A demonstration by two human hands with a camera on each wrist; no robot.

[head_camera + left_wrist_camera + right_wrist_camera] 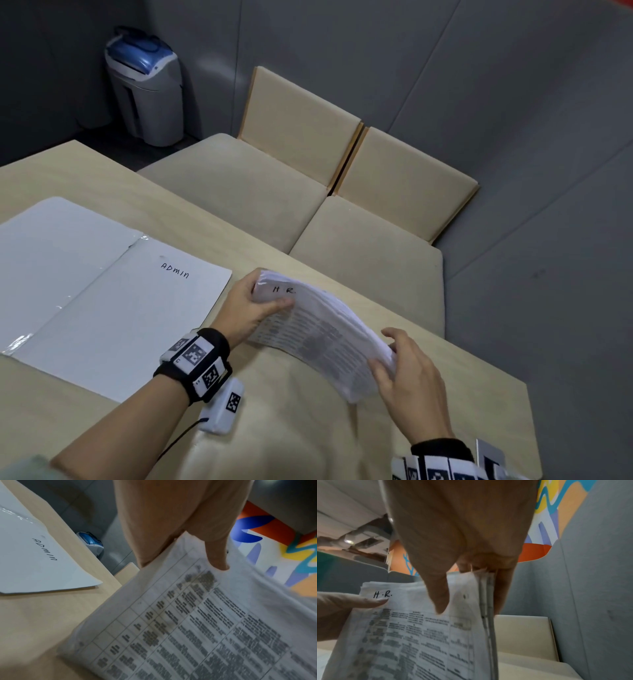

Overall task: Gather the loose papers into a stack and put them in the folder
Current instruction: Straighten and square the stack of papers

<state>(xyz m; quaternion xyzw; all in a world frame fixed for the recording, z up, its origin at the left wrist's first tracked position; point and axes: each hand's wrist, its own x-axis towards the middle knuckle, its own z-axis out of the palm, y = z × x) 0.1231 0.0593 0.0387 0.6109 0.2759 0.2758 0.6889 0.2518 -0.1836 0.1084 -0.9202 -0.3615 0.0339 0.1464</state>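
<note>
While the stack of papers (318, 329) arches above the wooden table (291, 428) at lower centre of the head view, the left hand (248, 310) grips its upper-left end, thumb laid on the top sheet just under the handwritten "H R", and the right hand (412, 380) holds the lower-right end, fingers curled round the edge. The open white folder (85, 294), marked "ADMIN", lies flat at the left of the frame, apart from the stack. A grey bin with a blue lid (147, 85) stands in the upper left, and beige seat cushions (342, 178) fill the centre beyond the table. In the left wrist view, the left hand (180, 520) comes down from the top, thumb pressing the printed top sheet of the papers (197, 628) that spread across the lower right; the folder (34, 555) sits at the left edge. In the right wrist view, the right hand (462, 534) pinches the stack's edge at centre, thumb on top and fingers behind, with the papers (412, 635) running to the lower left, where the left hand (339, 611) holds the far end.
</note>
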